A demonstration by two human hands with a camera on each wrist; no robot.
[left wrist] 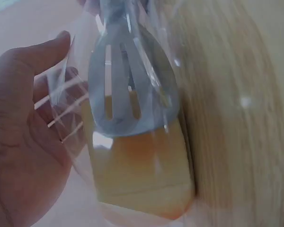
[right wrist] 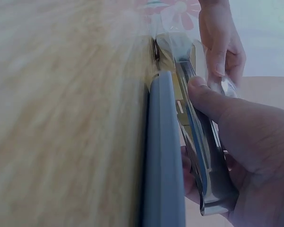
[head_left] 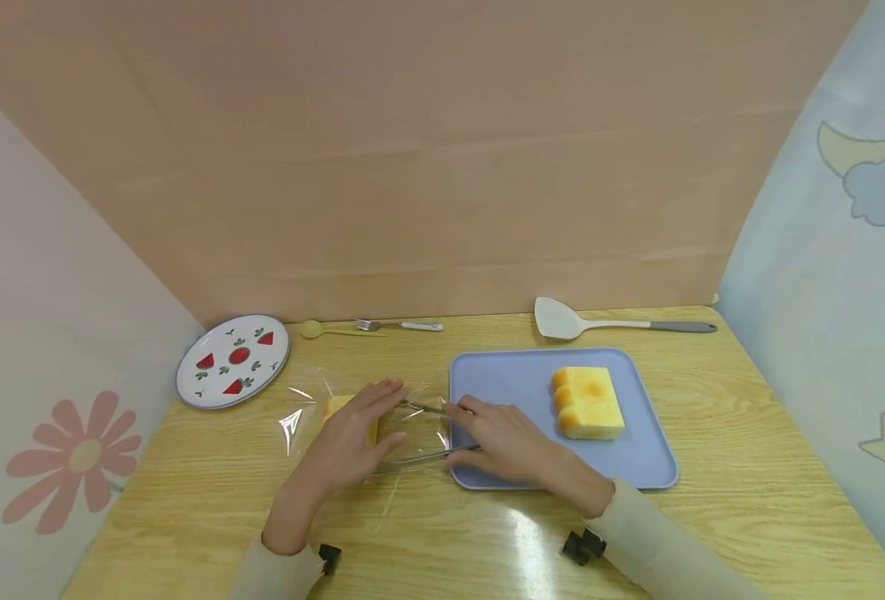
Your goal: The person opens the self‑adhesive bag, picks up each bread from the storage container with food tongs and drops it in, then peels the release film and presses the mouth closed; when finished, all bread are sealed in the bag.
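A clear plastic bag (head_left: 289, 427) lies left of the blue tray, with a yellow bread piece (head_left: 339, 403) inside it. My right hand (head_left: 508, 440) grips metal tongs (head_left: 422, 458) over the tray's left edge, fingers and thumb around the arms in the right wrist view. The slotted head of the tongs (left wrist: 128, 90) reaches into the bag and overlaps the bread (left wrist: 142, 165) in the left wrist view. My left hand (head_left: 348, 437) rests at the bag above the bread, fingers extended and thumb apart, partly covering the bread and tongs.
On the blue tray (head_left: 498, 375) sits a larger bread block (head_left: 591, 404). A patterned plate (head_left: 221, 342) stands at the back left. Along the back lie a yellow spoon (head_left: 312, 329), a fork (head_left: 420, 326) and a white spatula (head_left: 558, 319) with a grey handle end.
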